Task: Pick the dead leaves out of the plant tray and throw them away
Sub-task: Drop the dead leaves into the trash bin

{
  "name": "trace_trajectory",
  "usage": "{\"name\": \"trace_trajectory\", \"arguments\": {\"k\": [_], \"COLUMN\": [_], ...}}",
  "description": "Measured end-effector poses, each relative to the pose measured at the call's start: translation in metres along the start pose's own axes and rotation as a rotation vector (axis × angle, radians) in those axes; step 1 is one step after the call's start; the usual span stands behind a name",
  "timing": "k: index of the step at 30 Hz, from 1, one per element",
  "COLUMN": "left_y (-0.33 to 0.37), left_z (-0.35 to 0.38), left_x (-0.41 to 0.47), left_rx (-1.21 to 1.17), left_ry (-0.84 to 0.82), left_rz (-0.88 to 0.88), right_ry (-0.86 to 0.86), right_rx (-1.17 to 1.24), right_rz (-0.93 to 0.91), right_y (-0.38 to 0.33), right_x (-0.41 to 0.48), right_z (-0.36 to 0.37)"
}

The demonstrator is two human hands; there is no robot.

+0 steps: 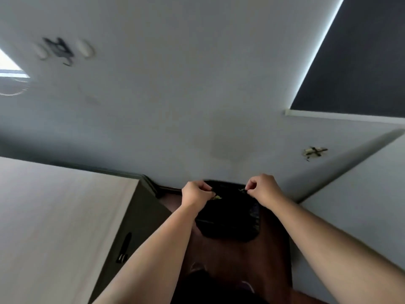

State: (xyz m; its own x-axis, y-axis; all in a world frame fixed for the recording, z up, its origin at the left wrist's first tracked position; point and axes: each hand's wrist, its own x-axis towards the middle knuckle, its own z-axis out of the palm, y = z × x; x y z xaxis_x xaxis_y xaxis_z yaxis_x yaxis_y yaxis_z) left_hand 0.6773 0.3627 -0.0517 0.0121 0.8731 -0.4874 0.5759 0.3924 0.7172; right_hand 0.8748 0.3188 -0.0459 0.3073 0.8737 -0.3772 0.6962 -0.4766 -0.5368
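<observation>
A black bin [232, 224] lined with a dark bag stands on the brown floor, against the wall. Both of my hands hover over its far rim with the fingers pinched together. My left hand [196, 194] holds small yellowish dead leaves [216, 197] that stick out from its fingertips above the bin's opening. My right hand [264, 187] pinches a small pale leaf scrap [242, 190] near the bin's back edge. The plant tray is out of view. The picture is blurred by motion.
A light wood cabinet [65, 216] with a dark side and a black handle [125, 249] stands close on the left. A grey wall [361, 216] closes in on the right. Only a narrow strip of brown floor [230, 260] lies between them.
</observation>
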Motion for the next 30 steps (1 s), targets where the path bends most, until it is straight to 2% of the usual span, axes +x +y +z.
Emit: {"name": "trace_trajectory", "arguments": {"k": [4,9,12,18,24,30], "left_y": [-0.026,-0.043,-0.044,-0.037,-0.008,-0.018], "left_z": [0.033,0.064,0.071,0.052,-0.003,-0.120], "left_x": [0.043,0.089,0.107,0.105,0.058,-0.023], "left_rx": [0.085,0.035,0.083,0.251,0.241,0.146], "left_ry": [-0.043,-0.131,-0.203,-0.221,-0.082,0.232], "left_rz": [-0.135,-0.251,-0.233,-0.152,-0.039,-0.013], "right_ry": [-0.056,-0.069,-0.097,-0.161,-0.147,-0.165], "right_rx": [-0.011,0.013,-0.030,-0.079,-0.090,-0.121], "right_rz": [0.076,0.117,0.122,0.106,-0.028,-0.407], "right_y": [0.040,0.061,0.065,0.054,-0.011,-0.149], "right_x": [0.027,0.062,0.075,0.073,0.063,0.022], "right_z": [0.038,0.071,0.077,0.069,0.036,0.040]}}
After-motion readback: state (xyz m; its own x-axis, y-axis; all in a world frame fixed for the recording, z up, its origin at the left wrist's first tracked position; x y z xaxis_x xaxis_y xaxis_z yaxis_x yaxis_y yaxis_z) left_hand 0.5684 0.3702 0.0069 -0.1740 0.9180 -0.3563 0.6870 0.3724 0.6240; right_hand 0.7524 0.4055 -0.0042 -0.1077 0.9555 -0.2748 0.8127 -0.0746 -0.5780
